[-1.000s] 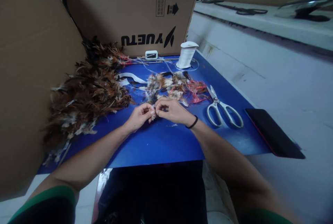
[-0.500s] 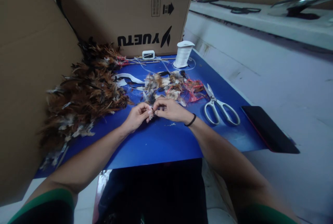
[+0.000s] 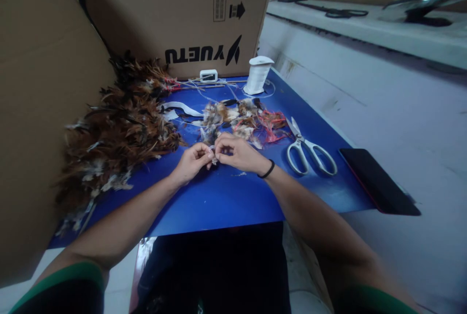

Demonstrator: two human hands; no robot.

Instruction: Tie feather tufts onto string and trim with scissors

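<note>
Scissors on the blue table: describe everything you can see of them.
The scissors look metallic, with two large silver-grey handle loops and two shorter blades. They lie partly open on the blue table, to the right of the right hand, which does not touch them. The blades point away from the person and leftward, toward feathers with pink strands; whether the tips touch any strand is unclear.

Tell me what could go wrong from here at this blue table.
The small pale piece could slip, as only the fingertips of the left hand and right hand seem to hold it. The scissors lie slightly open beside the pink strands, so reaching there might risk a nick. The phone seems to overhang the right edge of the blue table and might get knocked off.
</note>
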